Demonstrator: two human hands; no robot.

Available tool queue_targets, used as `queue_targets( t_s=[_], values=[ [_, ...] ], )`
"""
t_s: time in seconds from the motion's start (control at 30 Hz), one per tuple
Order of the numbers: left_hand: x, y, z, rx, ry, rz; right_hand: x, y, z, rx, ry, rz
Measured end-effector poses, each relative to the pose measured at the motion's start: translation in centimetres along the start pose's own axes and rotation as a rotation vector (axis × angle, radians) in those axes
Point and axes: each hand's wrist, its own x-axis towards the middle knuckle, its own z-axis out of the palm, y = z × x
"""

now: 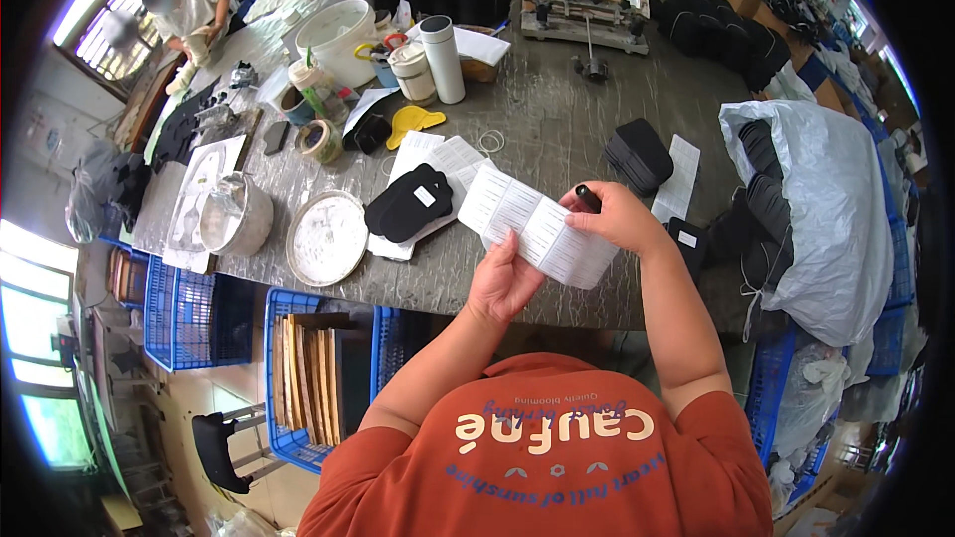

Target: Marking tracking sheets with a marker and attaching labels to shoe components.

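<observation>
Two-handedly pinching a white sheet (522,219) in left hand (505,283) and right hand (625,219), seemingly partway, with white-tagged black pieces (400,214) to their left, an apparently untagged black pile (640,156) beyond right.

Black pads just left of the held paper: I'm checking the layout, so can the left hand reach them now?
Likely yes, after releasing the paper: nothing upright stands between the left hand and the black pads.
</observation>
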Motion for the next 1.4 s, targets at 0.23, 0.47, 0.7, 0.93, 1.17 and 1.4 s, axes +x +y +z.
queue_targets(
  t_s=[0.23,0.47,0.7,0.93,1.17,1.4],
  values=[
    [0.1,0.8,0.7,-0.042,0.068,0.082,-0.7,1.7,-0.7,0.128,-0.024,0.038],
    [-0.1,0.9,0.7,-0.102,0.046,0.060,-1.2,1.1,-1.1,0.103,0.004,0.027],
    [-0.2,0.8,0.3,-0.086,0.036,0.036,-1.3,1.0,-1.3,0.084,0.025,0.031],
    [-0.3,0.4,0.5,-0.109,0.048,0.033,-1.6,0.9,-1.5,0.091,0.025,0.049],
    [1.7,3.6,-0.5,0.667,0.063,0.074,-2.2,2.4,-0.7,0.107,-0.134,0.031],
    [2.5,5.8,3.0,1.283,-0.027,-0.105,-3.4,1.8,1.4,0.431,-0.036,0.166]
  ],
)
